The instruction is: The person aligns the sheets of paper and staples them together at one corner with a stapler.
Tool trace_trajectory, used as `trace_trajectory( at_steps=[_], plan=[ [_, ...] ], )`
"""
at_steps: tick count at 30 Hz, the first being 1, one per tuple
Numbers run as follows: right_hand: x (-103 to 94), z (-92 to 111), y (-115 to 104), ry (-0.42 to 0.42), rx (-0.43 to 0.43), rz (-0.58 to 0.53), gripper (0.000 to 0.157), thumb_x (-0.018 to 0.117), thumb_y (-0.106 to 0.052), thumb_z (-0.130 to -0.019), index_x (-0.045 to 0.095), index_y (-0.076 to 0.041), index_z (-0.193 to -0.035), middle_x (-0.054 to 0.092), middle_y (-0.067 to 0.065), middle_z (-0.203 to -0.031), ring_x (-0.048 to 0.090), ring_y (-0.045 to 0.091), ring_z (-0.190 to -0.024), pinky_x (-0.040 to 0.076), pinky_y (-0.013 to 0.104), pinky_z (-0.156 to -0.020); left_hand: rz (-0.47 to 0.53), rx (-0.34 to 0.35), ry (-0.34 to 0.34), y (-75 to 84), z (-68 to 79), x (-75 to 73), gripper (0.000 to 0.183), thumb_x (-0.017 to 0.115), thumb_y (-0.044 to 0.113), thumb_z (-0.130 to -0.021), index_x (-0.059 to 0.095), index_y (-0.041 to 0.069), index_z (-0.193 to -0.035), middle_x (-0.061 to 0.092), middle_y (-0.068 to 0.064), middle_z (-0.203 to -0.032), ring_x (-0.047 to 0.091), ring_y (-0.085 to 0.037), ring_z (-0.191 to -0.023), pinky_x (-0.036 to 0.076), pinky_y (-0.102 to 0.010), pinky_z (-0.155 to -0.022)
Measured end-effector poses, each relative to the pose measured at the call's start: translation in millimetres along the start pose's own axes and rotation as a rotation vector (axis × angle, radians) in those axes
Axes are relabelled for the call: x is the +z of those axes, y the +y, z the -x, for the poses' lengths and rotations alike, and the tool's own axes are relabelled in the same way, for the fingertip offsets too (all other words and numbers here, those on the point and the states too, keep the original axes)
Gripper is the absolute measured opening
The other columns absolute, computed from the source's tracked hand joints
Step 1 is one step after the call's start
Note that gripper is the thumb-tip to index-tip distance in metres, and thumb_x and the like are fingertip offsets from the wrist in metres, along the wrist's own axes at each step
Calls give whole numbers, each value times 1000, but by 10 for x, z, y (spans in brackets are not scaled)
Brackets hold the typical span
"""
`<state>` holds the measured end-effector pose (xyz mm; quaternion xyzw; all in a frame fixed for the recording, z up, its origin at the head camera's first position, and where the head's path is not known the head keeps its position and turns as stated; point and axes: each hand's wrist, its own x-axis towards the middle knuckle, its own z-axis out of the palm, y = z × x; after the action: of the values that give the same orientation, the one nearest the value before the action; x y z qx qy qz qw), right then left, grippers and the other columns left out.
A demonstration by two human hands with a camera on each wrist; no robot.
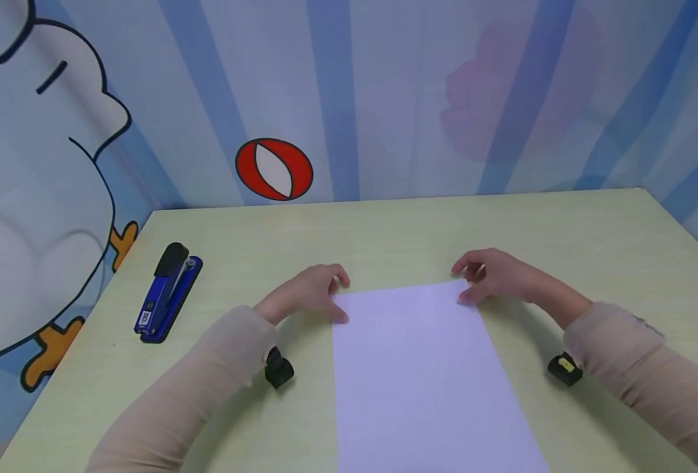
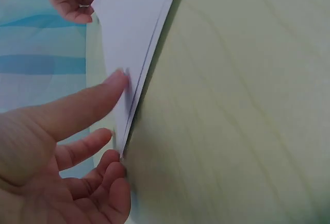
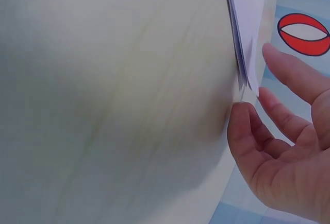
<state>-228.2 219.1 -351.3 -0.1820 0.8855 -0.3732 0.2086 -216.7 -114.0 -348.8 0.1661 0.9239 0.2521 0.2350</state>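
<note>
White paper (image 1: 420, 381) with a pale lilac cast lies at the lower centre of the head view, smooth and unmarked, its near end cut off by the bottom of the frame. Both wrist views show layered edges, so it is more than one sheet; in the right wrist view the layers part slightly at the corner.

At the paper's upper-left corner, the left hand (image 1: 310, 289) has its thumb over the sheet and its fingers loosely bent, the thumb well apart from them. The right hand (image 1: 499, 276) is at the upper-right corner, likewise relaxed, with a gap between thumb and fingers; whether its fingertips touch the paper I cannot tell.

Both forearms, in beige sleeves (image 1: 207, 371), enter from the lower corners of the frame. A strip of tabletop (image 1: 396, 243) runs between the paper's top edge and the patterned wall (image 1: 384, 98). Left of the left hand, a blue and black stapler (image 1: 168, 295) lies near the tabletop's left edge.
</note>
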Motion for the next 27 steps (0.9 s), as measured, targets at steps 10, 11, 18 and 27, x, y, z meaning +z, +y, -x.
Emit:
trace_trajectory(
  at_steps=[10, 11, 18, 27],
  plan=[
    [73, -64, -83, -57, 37, 153, 38, 76, -6, -74, 57, -1, -106, 49, 8, -80, 44, 20, -75, 38, 31, -65, -49, 14, 0, 62, 3, 43, 39, 80, 16, -73, 56, 7, -103, 54, -5, -95, 48, -20, -89, 42, -32, -83],
    [71, -69, -88, -64, 39, 156, 37, 76, -6, -74, 57, 0, -105, 48, 7, -79, 44, 20, -73, 38, 30, -65, -56, 19, -2, 71, 2, 39, 37, 80, 16, -73, 57, 6, -101, 54, -5, -94, 48, -20, -88, 42, -32, -82],
    [77, -85, -132, -81, 22, 157, 35, 77, -2, -72, 55, -1, -99, 48, 8, -85, 44, 22, -80, 38, 31, -69, -102, 49, -10, 66, -10, 30, 32, 81, 18, -73, 61, 6, -94, 54, -3, -90, 47, -19, -86, 42, -30, -80],
    [99, -101, -158, -91, 17, 189, 36, 75, 0, -73, 57, -1, -105, 52, 8, -87, 45, 22, -79, 39, 31, -69, -73, -2, -24, 90, -17, 50, 34, 80, 17, -74, 59, 8, -99, 55, -5, -101, 47, -20, -92, 42, -33, -83]
  ],
)
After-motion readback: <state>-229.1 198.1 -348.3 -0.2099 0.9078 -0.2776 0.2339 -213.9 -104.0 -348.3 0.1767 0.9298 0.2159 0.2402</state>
